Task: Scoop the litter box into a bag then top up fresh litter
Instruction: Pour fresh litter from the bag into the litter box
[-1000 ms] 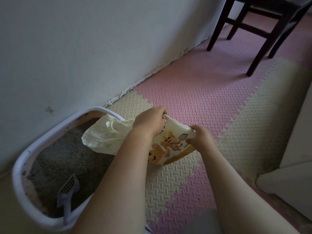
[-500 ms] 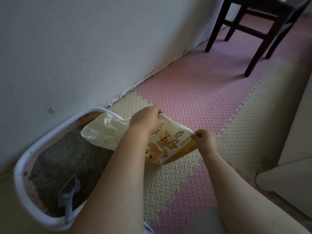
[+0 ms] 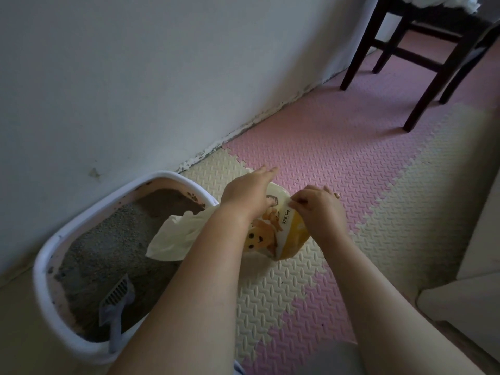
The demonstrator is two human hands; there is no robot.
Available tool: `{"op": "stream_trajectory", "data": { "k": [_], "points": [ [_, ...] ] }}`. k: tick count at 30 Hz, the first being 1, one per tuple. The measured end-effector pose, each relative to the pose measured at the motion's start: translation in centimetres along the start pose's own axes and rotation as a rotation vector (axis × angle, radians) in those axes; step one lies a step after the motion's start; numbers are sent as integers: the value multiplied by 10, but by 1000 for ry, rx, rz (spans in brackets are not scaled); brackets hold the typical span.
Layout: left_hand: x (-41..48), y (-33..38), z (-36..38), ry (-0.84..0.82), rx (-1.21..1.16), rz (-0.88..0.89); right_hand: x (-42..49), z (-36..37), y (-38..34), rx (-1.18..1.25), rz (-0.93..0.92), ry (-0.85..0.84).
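Our right hand (image 3: 316,209) pinches the top edge of the yellow litter bag (image 3: 286,234), just beside the litter box (image 3: 43,266). Our left hand (image 3: 247,193) reaches across the bag's top, fingers straight and close together.

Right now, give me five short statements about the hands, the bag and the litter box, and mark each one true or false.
1. The scoop lies inside the litter box. True.
2. The right hand pinches the edge of the bag. True.
3. The left hand holds the scoop. False: its fingers are stretched out over the bag, and nothing touches the scoop.
4. The litter box stands in the middle of the floor, far from the wall. False: it stands right beside the wall.
5. A dark chair stands on the pink mat. True.
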State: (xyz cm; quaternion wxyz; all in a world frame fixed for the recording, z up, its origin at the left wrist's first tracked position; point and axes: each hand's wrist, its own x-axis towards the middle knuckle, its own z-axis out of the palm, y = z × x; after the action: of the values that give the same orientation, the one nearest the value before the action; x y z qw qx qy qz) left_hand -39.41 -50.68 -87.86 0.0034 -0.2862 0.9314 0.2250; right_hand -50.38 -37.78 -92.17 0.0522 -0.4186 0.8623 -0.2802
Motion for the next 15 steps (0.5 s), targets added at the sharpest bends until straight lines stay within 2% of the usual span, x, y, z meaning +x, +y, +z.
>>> {"op": "stream_trajectory", "data": {
  "k": [5,15],
  "points": [
    [0,11,0,23,-94,19,4,-8,-14,1,-124,87],
    [-6,23,-16,231,-38,103,8,-30,-21,113,-104,164]
  ]
}}
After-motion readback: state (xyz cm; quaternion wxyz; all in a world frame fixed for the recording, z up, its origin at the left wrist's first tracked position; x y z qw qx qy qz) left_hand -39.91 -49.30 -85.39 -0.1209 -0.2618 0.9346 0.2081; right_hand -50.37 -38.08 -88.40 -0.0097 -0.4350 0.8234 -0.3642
